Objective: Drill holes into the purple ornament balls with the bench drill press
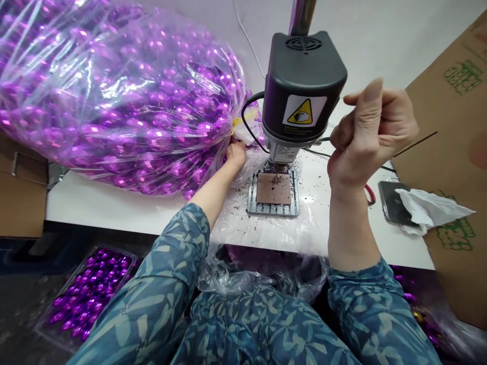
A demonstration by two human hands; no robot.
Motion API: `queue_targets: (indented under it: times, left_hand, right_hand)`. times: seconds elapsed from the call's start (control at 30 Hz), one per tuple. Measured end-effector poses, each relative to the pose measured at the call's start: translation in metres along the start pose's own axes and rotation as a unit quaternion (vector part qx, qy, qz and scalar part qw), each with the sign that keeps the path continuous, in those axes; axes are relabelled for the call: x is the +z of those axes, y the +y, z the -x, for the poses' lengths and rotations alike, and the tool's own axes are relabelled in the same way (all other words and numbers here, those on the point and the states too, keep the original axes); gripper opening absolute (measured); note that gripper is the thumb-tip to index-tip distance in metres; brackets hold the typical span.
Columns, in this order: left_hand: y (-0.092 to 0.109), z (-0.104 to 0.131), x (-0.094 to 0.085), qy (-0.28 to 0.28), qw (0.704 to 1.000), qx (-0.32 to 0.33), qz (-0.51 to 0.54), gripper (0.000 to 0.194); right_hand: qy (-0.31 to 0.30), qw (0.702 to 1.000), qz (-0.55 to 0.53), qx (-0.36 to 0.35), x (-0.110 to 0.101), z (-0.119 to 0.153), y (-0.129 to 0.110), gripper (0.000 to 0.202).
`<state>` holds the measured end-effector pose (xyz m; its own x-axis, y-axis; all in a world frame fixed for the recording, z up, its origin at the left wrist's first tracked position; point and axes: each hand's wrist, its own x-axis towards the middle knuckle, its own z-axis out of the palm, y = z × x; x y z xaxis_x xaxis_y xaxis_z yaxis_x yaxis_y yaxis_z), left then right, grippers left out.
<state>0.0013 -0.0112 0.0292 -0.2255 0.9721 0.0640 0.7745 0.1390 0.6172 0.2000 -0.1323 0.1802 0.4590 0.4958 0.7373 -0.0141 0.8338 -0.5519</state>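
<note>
My left hand (236, 153) is at the gathered mouth of a large clear plastic bag (152, 101) full of shiny purple faceted beads. Its fingers are partly hidden by the plastic, so their grip does not show. Raised beside a black bench drill press (306, 86), my right hand (367, 126) is closed with the thumb on top; whatever it holds is hidden. Under the drill, a brown square block (274, 188) with a small dark hole lies on the grooved metal base (273, 210). Dark shavings are scattered over both.
A phone (395, 203) with a white tissue (433, 208) on it lies at the right of the white table (102, 197). Cardboard boxes (452, 167) flank both sides. Low on the left stands a clear tray of purple beads (91, 289). Clear plastic (243, 276) hangs at the front edge.
</note>
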Motion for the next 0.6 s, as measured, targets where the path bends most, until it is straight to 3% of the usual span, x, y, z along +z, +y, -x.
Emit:
queue_targets:
  times: [0.1, 0.2, 0.27, 0.33, 0.4, 0.47, 0.53, 0.6]
  left_hand:
    - [-0.001, 0.007, -0.002, 0.002, 0.999, -0.017, -0.034, 0.031]
    - [-0.008, 0.028, -0.018, 0.010, 0.999, 0.016, -0.037, 0.041]
    - [-0.016, 0.052, -0.035, 0.027, 0.998, 0.053, 0.010, 0.040]
    - [-0.022, 0.083, -0.051, 0.043, 0.988, 0.084, 0.120, 0.036]
    - [-0.025, 0.116, -0.060, 0.017, 0.958, 0.096, 0.271, 0.041]
    - [-0.025, 0.145, -0.058, -0.062, 0.909, 0.068, 0.408, 0.046]
    - [-0.024, 0.161, -0.045, -0.144, 0.854, 0.001, 0.500, 0.044]
    - [-0.022, 0.167, -0.026, -0.179, 0.814, -0.067, 0.549, 0.041]
  right_hand:
    - [-0.006, 1.000, -0.006, 0.000, 0.000, 0.001, -0.001, 0.052]
    - [-0.013, 1.000, 0.010, -0.011, 0.000, 0.001, -0.001, 0.052]
    - [-0.011, 0.999, 0.027, -0.018, 0.001, 0.000, 0.000, 0.055]
    - [0.000, 0.999, 0.042, -0.025, 0.002, 0.000, 0.000, 0.060]
    - [0.004, 0.998, 0.056, -0.024, 0.002, 0.001, 0.000, 0.062]
    - [-0.004, 0.997, 0.069, -0.016, 0.001, 0.001, 0.001, 0.061]
    - [-0.022, 0.997, 0.073, -0.003, -0.001, 0.002, 0.003, 0.059]
    - [-0.041, 0.996, 0.076, 0.010, -0.003, 0.001, 0.005, 0.059]
